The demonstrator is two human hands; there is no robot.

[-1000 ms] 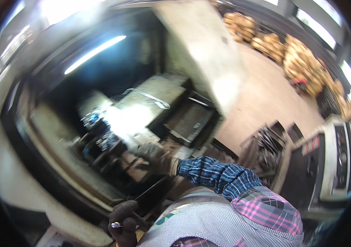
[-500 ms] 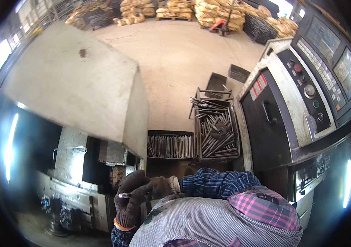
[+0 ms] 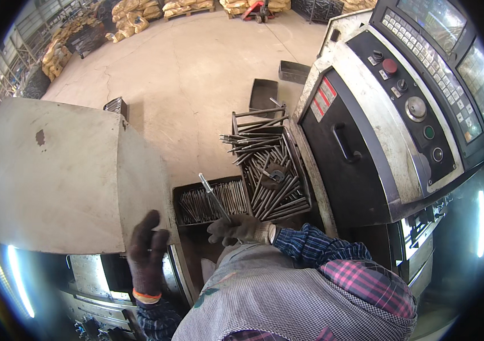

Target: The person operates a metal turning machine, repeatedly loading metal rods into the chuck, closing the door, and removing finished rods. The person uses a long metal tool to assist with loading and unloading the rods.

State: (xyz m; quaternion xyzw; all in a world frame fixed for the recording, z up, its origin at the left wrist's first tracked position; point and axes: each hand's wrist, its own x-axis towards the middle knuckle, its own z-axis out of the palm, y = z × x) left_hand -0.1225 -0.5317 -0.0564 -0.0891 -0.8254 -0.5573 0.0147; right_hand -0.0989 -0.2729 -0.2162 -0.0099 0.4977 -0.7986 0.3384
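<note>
My right hand (image 3: 241, 228), in a dark work glove, is closed around a slim metal rod (image 3: 217, 200). The rod tilts up and to the left, and its shiny stepped end points away from me. Behind it stands a shallow dark bin (image 3: 176, 215) with rows of similar rods (image 3: 233, 196). My left hand (image 3: 148, 250), also gloved, is raised beside the pale machine cover (image 3: 139, 176). Its fingers are apart with nothing in them.
A bin heaped with loose rods (image 3: 287, 193) and a notched metal piece (image 3: 276, 172) adjoins on the right. Next to it is a machine with a black door (image 3: 347, 165) and a control panel (image 3: 409, 108). Black trays (image 3: 263, 95) lie farther back on the floor.
My hands have moved apart from being together at the lower left. The right one has gone rightward with the rod, while the left has let go. The view has turned slightly right.
</note>
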